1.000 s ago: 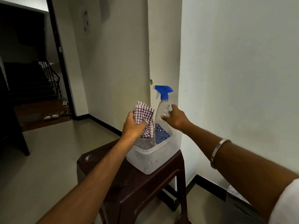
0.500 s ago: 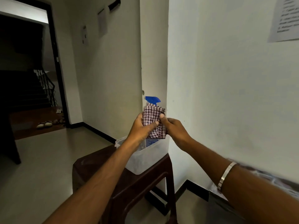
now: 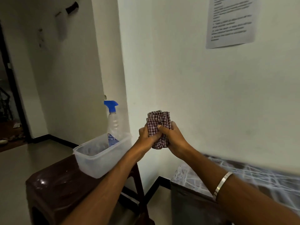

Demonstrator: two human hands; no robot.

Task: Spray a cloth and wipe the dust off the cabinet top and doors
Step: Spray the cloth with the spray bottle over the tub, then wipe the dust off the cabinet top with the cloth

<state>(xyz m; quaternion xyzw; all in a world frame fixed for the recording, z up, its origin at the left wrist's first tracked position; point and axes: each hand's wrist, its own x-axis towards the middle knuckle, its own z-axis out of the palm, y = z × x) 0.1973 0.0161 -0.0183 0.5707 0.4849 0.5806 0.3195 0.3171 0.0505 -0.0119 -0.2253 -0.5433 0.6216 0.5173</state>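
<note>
head cam | worn, looks forward-down | close over both forearms | faces white wall (image 3: 178, 70)

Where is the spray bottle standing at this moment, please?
In the head view, the spray bottle stands upright at the far end of the clear plastic tub on the brown stool, left of the cloth-holding hands.

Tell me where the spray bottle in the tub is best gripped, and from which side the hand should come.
Grip the spray bottle round its clear ribbed neck, just under the blue trigger head. It stands upright in the far corner of the plastic tub, whose wall hides its lower body, so only the upper part is free. Probably come from the right and above, over the rim, after one hand lets go of the cloth.
</note>
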